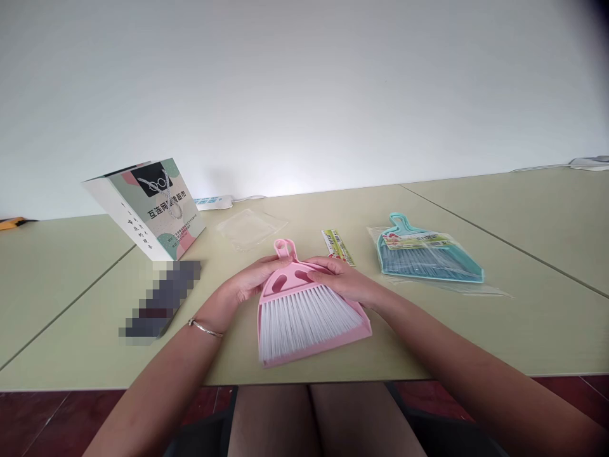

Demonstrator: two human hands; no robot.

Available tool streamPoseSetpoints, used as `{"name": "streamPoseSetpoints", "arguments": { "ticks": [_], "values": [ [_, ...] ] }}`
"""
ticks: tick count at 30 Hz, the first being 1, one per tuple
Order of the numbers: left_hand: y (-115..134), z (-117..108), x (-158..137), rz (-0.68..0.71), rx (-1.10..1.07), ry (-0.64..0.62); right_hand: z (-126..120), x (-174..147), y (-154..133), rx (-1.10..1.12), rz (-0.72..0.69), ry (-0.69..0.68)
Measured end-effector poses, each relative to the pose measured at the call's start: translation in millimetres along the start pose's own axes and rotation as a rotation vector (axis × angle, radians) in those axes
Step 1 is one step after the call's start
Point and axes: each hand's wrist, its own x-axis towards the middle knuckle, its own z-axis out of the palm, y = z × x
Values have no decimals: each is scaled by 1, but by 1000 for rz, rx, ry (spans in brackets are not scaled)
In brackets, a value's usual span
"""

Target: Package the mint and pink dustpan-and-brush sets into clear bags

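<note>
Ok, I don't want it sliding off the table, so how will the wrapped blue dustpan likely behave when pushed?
The blue dustpan looks like moulded plastic, so it's probably stiff and fairly light. Its clear wrapping is loose and glossy, so it may crinkle and slip. Lying flat on the table, it seems unlikely to roll or tip.

Desk, pale yellow-green top, dark seams. Directly on it, left to right: one orange item at the far edge; one dark object, blurred out by pixels, just before one printed paper bag with cord handles; behind the bag, one white strip with blue labels; one clear plastic wrapper, flat; one printed card; one teal dustpan set in clear packaging; one white item with cable, far right. Front centre, one pink dustpan with white-bristled brush, contact with desktop unclear.
</note>
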Motion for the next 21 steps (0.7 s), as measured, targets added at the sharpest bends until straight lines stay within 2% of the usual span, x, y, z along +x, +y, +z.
{"name": "streamPoseSetpoints", "arguments": {
  "ticks": [3,7,11,14,18,21],
  "values": [
    [0,1,0,23,-55,-30,0,-3,-4,-22,30,5],
    [-1,2,1,-49,-63,66,2,-4,-6,11,43,1],
    [0,7,1,-95,-32,140,7,2,-2,-190,66,99],
    [0,12,1,-88,-16,186,9,6,2,-293,19,140],
    [0,14,1,-61,-24,180,7,5,2,-315,-66,112],
    [-1,12,2,-39,7,187,4,3,-1,-311,-73,97]
  ]
}}
